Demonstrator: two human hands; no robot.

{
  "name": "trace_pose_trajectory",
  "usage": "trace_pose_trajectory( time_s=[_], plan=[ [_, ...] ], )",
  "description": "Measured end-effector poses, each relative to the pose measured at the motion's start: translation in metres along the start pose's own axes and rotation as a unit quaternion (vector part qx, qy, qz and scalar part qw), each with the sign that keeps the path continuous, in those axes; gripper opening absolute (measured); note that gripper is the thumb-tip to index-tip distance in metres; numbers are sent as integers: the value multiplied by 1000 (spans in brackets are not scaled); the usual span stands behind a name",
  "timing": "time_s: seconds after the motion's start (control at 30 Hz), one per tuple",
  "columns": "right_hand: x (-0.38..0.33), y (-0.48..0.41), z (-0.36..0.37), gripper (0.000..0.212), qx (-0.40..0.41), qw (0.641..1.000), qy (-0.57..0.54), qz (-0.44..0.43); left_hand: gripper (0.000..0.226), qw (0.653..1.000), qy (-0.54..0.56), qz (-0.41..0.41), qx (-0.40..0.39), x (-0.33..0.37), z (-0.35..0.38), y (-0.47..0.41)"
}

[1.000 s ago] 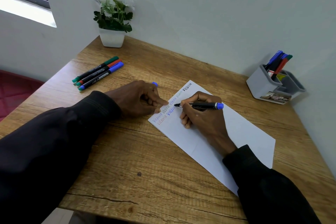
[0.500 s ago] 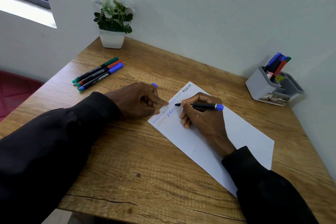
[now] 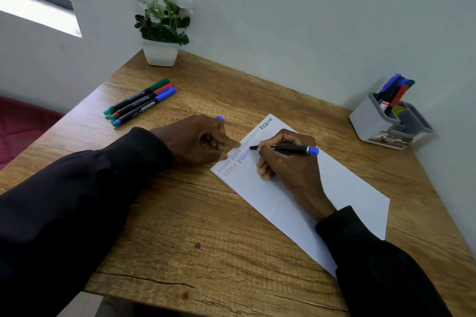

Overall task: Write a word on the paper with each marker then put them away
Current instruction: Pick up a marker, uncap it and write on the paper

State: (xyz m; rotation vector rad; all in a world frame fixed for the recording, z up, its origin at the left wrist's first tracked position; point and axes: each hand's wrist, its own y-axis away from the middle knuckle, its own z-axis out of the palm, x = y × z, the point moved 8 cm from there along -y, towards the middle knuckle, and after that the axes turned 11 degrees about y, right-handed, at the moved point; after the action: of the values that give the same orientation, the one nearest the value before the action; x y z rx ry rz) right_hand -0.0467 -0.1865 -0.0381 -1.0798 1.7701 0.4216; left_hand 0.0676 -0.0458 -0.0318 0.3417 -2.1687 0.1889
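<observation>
The blue marker (image 3: 286,149) is pinched tight in the right hand (image 3: 288,170), tip down on the white paper (image 3: 334,193), partway along a second row of writing near the sheet's far corner. Looks like the same word over and over in different colours up there. The left hand (image 3: 193,141) sits just beside it, fingers curled round a blue cap (image 3: 220,118) that pokes out past the knuckles, one fingertip on the paper's edge. Paper lies slanted on the wooden table (image 3: 206,239). Off to the left, three capped markers (image 3: 140,103) lie side by side: green, red, blue. A grey holder (image 3: 371,121) with more markers stands at the far right by the wall, and a potted plant (image 3: 160,53) in the back corner.
</observation>
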Motion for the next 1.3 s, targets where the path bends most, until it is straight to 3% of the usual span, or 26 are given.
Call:
trace_pose_trajectory(
  time_s=[0.2,0.5,0.63,0.7,0.8,0.93,1.1,1.23,1.3],
  plan=[
    [1,1,-5,13,19,999,-50,11,32,1000,-6,-10,-7,-3,0,1],
    [7,-5,-9,7,10,984,-164,65,39,1000,6,-8,5,-7,-3,0],
    [4,-9,-15,13,6,974,-222,51,28,982,58,14,177,-8,-33,6],
    [2,-10,-16,37,1,962,-266,63,22,957,54,-21,285,-16,-49,13],
    [-5,-11,-20,40,-16,944,-321,73,22,929,41,-82,358,-29,-57,20],
    [-21,-13,-35,24,3,956,-291,37,37,936,-14,-127,328,-26,-45,15],
    [-37,-6,-57,8,24,977,-212,-5,26,942,-47,-118,310,-10,-38,10],
    [-33,19,-65,16,31,990,-138,-19,24,949,11,-119,292,-12,-35,12],
    [-33,31,-67,16,43,995,-85,-41,24,952,82,-79,286,-5,-33,20]
  ],
)
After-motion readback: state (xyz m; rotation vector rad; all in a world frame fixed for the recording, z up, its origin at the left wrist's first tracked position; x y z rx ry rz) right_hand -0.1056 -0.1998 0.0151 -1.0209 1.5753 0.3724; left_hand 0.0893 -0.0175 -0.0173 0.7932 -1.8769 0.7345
